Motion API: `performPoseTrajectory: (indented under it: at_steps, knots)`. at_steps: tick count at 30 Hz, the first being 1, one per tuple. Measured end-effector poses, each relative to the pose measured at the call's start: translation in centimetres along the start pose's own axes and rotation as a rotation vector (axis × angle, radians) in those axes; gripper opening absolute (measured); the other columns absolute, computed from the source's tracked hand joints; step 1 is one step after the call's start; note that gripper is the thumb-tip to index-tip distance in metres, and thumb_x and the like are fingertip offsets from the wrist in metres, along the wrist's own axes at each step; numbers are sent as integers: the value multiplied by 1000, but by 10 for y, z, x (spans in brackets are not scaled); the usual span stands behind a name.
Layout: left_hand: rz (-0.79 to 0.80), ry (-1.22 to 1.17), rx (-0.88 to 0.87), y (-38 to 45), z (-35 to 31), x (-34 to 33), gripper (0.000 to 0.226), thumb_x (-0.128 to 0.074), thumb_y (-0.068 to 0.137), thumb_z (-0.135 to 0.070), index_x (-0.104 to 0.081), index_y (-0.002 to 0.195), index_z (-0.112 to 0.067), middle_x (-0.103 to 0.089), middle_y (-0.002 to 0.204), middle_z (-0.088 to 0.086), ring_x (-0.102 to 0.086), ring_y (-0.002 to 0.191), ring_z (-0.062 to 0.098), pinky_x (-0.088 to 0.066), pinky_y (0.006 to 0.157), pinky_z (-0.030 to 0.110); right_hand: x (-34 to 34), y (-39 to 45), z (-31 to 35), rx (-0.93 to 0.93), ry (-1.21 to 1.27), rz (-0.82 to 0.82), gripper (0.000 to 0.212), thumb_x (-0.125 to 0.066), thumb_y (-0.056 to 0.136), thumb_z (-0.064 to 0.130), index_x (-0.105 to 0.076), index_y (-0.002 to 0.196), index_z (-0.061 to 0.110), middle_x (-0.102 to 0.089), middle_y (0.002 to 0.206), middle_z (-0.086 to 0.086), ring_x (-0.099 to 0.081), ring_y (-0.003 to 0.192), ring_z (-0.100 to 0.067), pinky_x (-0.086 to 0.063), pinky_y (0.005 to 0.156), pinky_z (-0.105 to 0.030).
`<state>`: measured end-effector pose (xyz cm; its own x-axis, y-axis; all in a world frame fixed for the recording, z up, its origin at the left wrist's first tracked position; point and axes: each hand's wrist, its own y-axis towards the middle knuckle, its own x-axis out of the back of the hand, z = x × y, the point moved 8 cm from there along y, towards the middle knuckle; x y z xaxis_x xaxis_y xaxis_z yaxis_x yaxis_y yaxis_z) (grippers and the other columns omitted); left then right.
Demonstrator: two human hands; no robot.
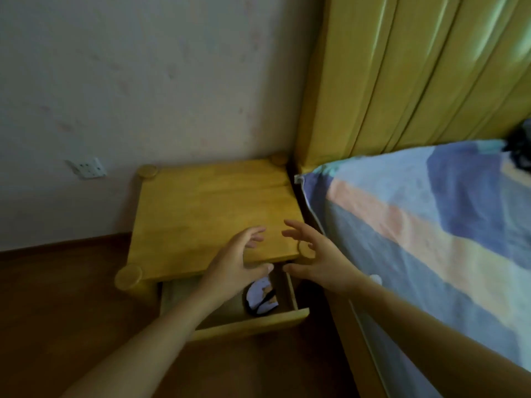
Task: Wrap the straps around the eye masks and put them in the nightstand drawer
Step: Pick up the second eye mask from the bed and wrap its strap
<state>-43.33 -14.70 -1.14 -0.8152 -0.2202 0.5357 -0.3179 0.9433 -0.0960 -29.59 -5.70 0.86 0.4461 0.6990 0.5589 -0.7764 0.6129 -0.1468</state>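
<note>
Both my left hand [235, 262] and right hand [313, 254] hover empty with fingers spread above the open nightstand drawer [253, 321], where a wrapped eye mask [260, 294] already lies, so next I'd judge I fetch another or push it closed.

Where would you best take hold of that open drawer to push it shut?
Probably on the drawer front panel, coming from the near side, toward the nightstand. That panel is the broad flat face pointing outward, so a flat palm could press it. No handle shows from this view. Both the left hand and right hand hover open above it, and the eye mask lies inside, below the rim.
</note>
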Motion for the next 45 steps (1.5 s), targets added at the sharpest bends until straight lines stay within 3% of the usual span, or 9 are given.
performPoseTrajectory:
  at_steps: [2, 6, 11, 18, 24, 35, 45]
  knots:
    - [-13, 36, -47, -5, -51, 24, 69, -72, 73, -48, -36, 131, -50, -48, 123, -29, -45, 113, -8, -39, 85, 19, 38, -16, 42, 45, -11, -13, 86, -80, 73, 19, -31, 140, 41, -52, 135, 9, -50, 123, -5, -44, 99, -26]
    - [-40, 229, -180, -24, -162, 70, 69, -70, 76, -48, -34, 135, -47, -42, 133, -22, -43, 120, -3, -42, 91, 25, 115, -51, 132, 168, -129, -83, 85, -81, 72, 17, -32, 140, 33, -47, 137, 10, -38, 124, 9, -28, 101, -6]
    - [-96, 356, -311, -55, -297, 129, 66, -71, 78, -40, -40, 136, -36, -43, 138, -12, -41, 127, 9, -41, 101, 33, 201, -109, 224, 226, -238, -206, 78, -77, 76, 21, -36, 142, 31, -43, 145, 8, -38, 133, -8, -32, 111, -31]
    - [-227, 633, -441, -89, -438, 180, 76, -70, 72, -51, -33, 137, -38, -39, 142, -8, -40, 128, 17, -41, 95, 37, 285, -196, 321, 263, -568, -381, 77, -75, 78, 26, -34, 143, 30, -38, 148, 4, -36, 136, -15, -37, 109, -39]
    - [-172, 668, -626, -103, -522, 180, 80, -71, 71, -53, -30, 139, -40, -39, 141, -9, -44, 126, 16, -44, 90, 37, 330, -277, 372, 175, -703, -590, 80, -74, 78, 28, -30, 145, 32, -34, 151, 5, -33, 137, -18, -39, 107, -42]
    - [95, 704, -1124, -183, -605, 101, 83, -69, 73, -52, -24, 141, -39, -44, 138, -7, -48, 120, 19, -48, 87, 40, 311, -467, 387, -198, -703, -997, 82, -77, 76, 26, -32, 145, 29, -44, 146, -3, -40, 134, -24, -38, 107, -46]
    - [381, 551, -1499, -369, -661, -30, 82, -73, 72, -50, -31, 141, -35, -47, 140, -3, -54, 116, 22, -48, 83, 37, 221, -708, 392, -638, -743, -1224, 80, -76, 77, 27, -33, 145, 28, -49, 142, -2, -46, 128, -23, -43, 101, -42]
